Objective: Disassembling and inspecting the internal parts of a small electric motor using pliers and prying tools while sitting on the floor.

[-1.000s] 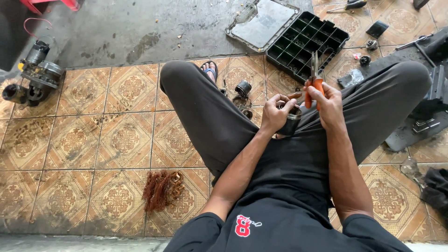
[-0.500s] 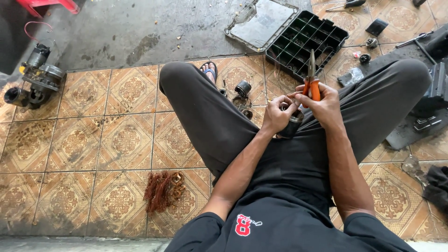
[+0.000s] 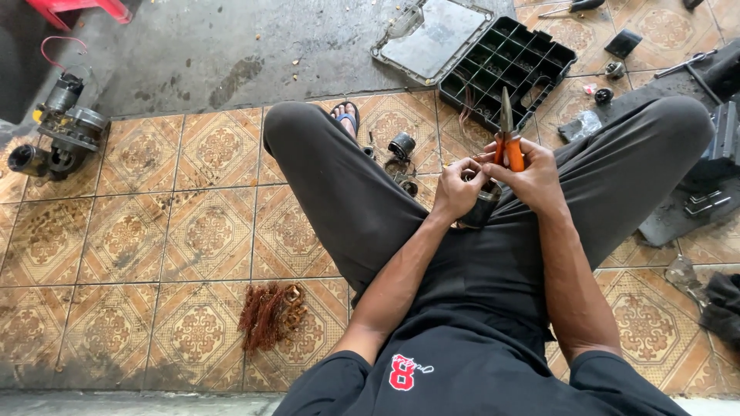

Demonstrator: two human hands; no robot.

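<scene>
I sit on a tiled floor with my knees raised. My right hand grips orange-handled pliers, their jaws pointing up and away from me. My left hand holds a dark cylindrical metal part between my thighs, and both hands meet over it. What the plier handles touch on the part is hidden by my fingers.
A bundle of copper wire lies on the tiles at my left. An open black compartment case sits ahead. A pump motor stands far left. Small metal parts lie by my sandalled foot. Tools and dark machine pieces crowd the right.
The pliers have swung more upright in my right hand, and both hands have shifted slightly over the part. The view has tilted a little.
</scene>
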